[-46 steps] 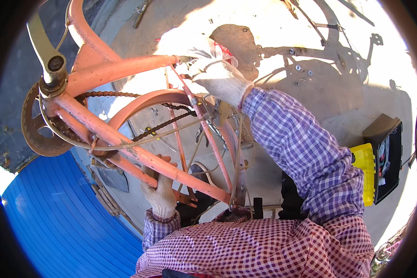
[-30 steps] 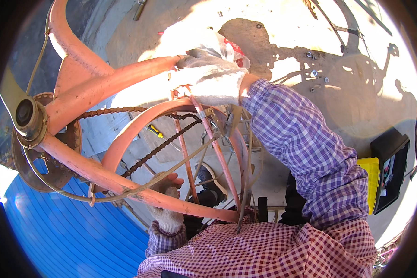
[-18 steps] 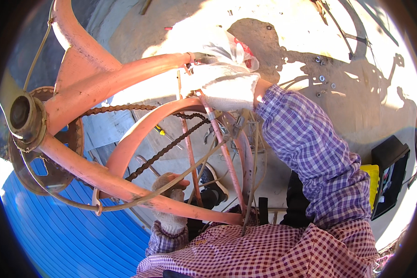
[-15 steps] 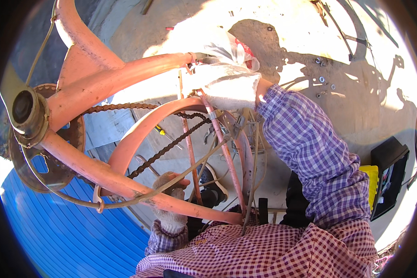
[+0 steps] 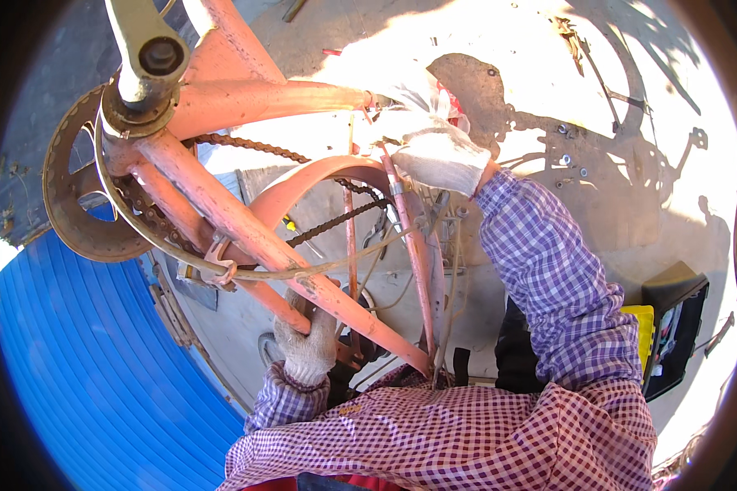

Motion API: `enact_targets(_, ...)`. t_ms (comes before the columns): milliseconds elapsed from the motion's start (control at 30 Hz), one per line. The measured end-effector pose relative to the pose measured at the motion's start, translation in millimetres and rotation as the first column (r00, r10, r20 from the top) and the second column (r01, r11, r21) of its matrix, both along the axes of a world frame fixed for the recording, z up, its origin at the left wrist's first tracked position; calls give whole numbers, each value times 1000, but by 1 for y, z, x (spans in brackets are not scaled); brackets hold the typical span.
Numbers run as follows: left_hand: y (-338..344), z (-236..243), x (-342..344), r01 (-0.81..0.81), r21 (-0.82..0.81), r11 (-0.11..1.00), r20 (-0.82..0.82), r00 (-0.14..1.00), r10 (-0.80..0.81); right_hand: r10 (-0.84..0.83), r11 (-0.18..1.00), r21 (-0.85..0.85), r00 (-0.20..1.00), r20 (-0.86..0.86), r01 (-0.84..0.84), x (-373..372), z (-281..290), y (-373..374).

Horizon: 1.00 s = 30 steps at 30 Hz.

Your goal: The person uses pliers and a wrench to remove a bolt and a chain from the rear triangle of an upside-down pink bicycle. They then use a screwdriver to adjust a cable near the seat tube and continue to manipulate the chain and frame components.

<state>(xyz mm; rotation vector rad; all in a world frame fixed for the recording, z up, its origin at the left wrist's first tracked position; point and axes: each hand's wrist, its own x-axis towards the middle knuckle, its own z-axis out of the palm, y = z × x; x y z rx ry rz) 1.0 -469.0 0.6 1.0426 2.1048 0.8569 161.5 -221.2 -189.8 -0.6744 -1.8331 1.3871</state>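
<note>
An orange-pink bicycle frame (image 5: 246, 221) is held up in front of me, tilted, with its crank arm (image 5: 143, 57) and rusty chainring (image 5: 78, 184) at the upper left. My left hand (image 5: 307, 348), in a knitted glove, closes round a lower frame tube at the near side. At the far end of another tube my right hand (image 5: 438, 151), also gloved, grips the frame beside a thin stay; glare and the glove hide its fingertips. The rusty chain (image 5: 336, 222) hangs slack behind the tubes, past a curved pink mudguard (image 5: 319, 173). A loose cable (image 5: 319, 268) crosses the frame.
Blue corrugated sheet (image 5: 106, 335) lies at the lower left. A black toolbox (image 5: 678, 327) with a yellow part stands to the right. Several nuts (image 5: 565, 159) lie on the sunlit ground, and a yellow-handled screwdriver (image 5: 289, 223) shows behind the frame.
The frame has turned, its crank end moving up and to the right, with more of the crank arm and a second lower tube showing. Both hands have shifted slightly with it.
</note>
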Motion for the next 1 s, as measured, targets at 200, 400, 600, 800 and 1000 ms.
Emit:
enact_targets(200, -5, -12, -16, 24, 20, 1000, -37, 999, -23, -171, 983, -8, 942, 289, 181, 40, -46, -5)
enact_targets(400, 2, -8, -10, 43, 45, 998, -60, 997, -40, -15, 916, -337, 859, 511, 217, 46, -75, -41)
enact_targets(600, 12, -9, -8, 33, 51, 998, -35, 999, -31, 56, 904, -366, 790, 610, 219, 50, -99, -67)
enact_targets(800, 10, -6, -7, 54, 51, 997, -69, 996, -51, -21, 865, -348, 718, 695, 361, 58, -120, -82)
enact_targets(1000, 13, 0, 2, 44, 45, 998, -72, 997, -41, -110, 829, -371, 772, 626, 419, 44, -105, -75)
